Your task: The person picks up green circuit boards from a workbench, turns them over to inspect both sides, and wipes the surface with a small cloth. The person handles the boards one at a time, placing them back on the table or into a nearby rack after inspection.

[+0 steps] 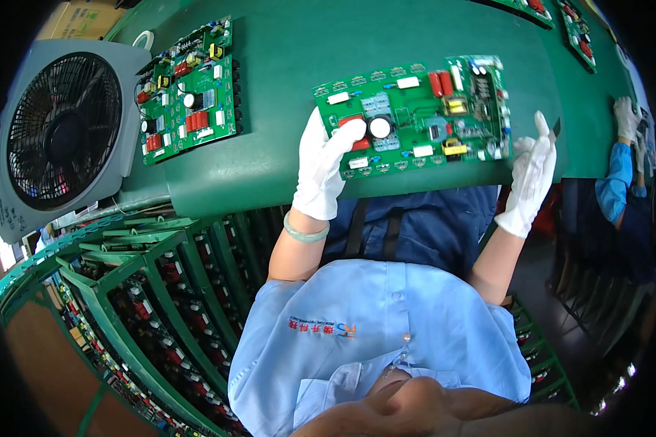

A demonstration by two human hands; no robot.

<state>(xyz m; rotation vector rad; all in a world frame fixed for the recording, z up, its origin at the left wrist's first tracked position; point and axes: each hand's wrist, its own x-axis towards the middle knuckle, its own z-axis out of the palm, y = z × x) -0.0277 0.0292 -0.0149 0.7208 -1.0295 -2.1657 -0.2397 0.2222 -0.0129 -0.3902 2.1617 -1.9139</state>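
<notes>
A green circuit board (415, 120) is held raised at its left end by my left hand (322, 164), in a white glove. The thumb lies over the board beside a round white-topped part, and the other fingers are hidden beneath it. Red, yellow and white components cover the board. Just off the board's right end is my right hand (530, 171), gloved in white too, with a finger pointing up. A thin dark blade-like piece (556, 130) sticks out of this hand; its lower part is hidden, so its exact kind is unclear.
Another populated circuit board (189, 102) lies on the green table (284, 44) at the left, beside a large grey fan (65, 131). More boards (577, 36) are at the far right, near a co-worker's gloved hand (625, 116). Green racks (153, 269) full of boards stand lower left.
</notes>
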